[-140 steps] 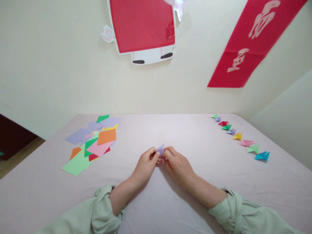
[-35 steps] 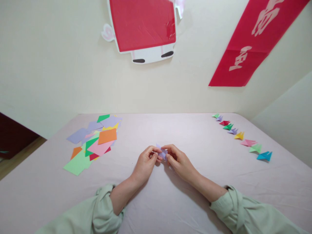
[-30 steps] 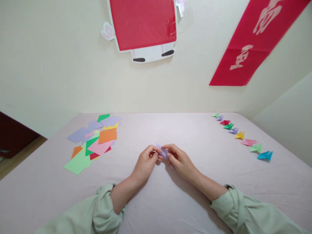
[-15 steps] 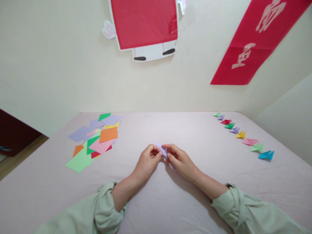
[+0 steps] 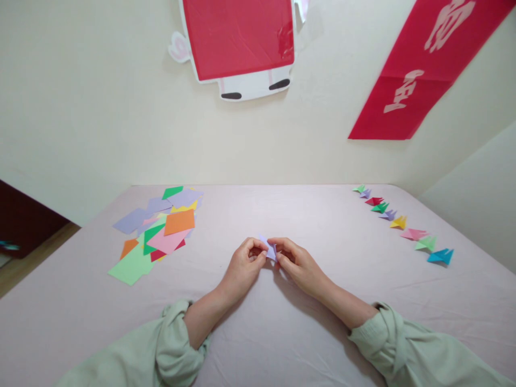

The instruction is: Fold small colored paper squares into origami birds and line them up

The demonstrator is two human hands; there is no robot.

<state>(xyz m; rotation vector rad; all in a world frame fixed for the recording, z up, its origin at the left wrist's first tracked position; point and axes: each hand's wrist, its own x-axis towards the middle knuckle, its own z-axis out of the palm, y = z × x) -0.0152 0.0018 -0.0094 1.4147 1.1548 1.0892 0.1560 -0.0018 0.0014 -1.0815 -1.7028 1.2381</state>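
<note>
A small piece of light purple paper, partly folded, is held between my two hands over the middle of the table. My left hand pinches its left side between thumb and fingers. On the opposite side, my right hand grips the paper's right edge, which stands up in a fold. The fingertips cover parts of the paper, so its full shape is hidden.
Loose coloured paper sheets lie in an overlapping pile on the left of the table. Along the right runs a slanting row of several small folded paper figures, the nearest a blue folded figure. A wall rises behind.
Both hands stay in nearly the same place. The left thumb has shifted slightly, and a little more of the purple paper shows between the fingers.
</note>
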